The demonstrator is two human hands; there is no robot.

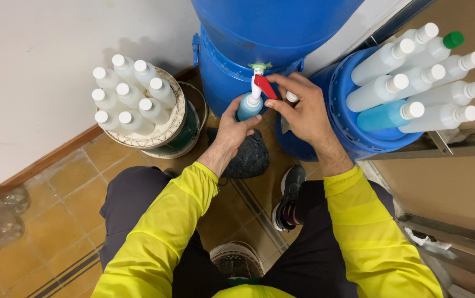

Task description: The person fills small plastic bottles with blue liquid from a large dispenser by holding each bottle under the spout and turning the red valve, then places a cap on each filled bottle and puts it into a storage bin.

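We see the left hand [236,128] wrapped around an upright bottle [249,106] directly under the tap [258,83], the right hand [298,107] pinching its red lever [265,86].

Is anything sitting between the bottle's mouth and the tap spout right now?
Nothing visible: the left hand holds the bottle directly under the tap, neck at the spout. The right hand rests on the red lever.

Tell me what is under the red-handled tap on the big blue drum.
A bottle of blue liquid, held by the left hand, under the tap; the bottle's mouth is hidden.
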